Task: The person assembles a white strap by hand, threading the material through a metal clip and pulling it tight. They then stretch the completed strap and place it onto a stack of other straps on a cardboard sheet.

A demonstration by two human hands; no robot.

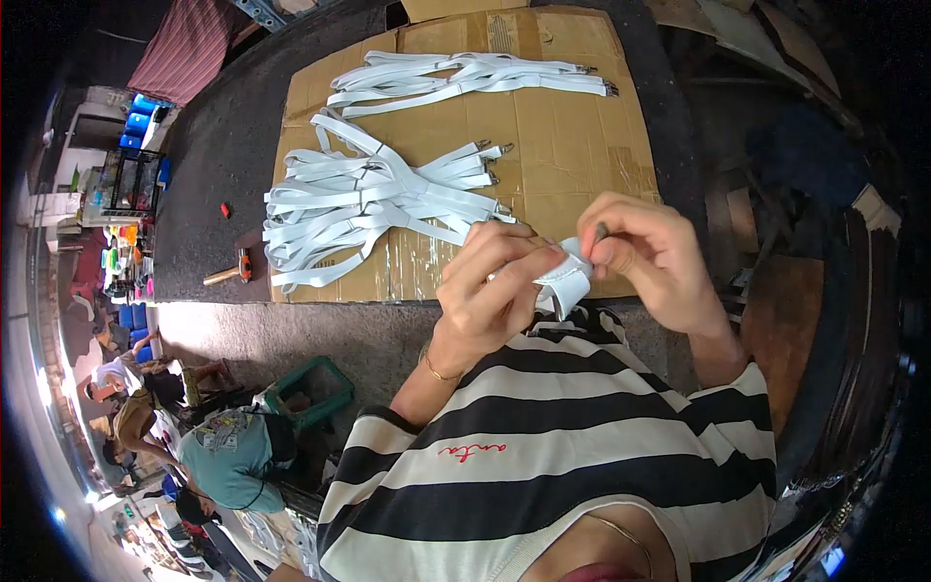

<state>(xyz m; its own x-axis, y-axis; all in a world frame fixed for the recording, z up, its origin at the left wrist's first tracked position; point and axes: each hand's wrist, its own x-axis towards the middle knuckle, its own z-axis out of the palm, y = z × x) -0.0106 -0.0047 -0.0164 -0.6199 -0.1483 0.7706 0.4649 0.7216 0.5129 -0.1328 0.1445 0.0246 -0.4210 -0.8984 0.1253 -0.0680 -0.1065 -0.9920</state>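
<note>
My left hand (pixel 495 281) and my right hand (pixel 645 257) meet close to my chest, both pinching one white elastic strap (pixel 567 283) that folds down between them. The right thumb and forefinger also press a small dark metal clip (pixel 601 232) at the strap's end. Just beyond the hands, a cardboard sheet (pixel 572 145) covers the dark table. On it lie a large fanned pile of white straps with clips (pixel 369 199) and a smaller bundle of straps (pixel 465 78) farther back.
A hammer with a wooden handle (pixel 231 272) and a small red object (pixel 225 209) lie on the dark tabletop left of the cardboard. Below the table edge sit a green crate (pixel 312 388) and several people on the floor at the lower left (pixel 223 446).
</note>
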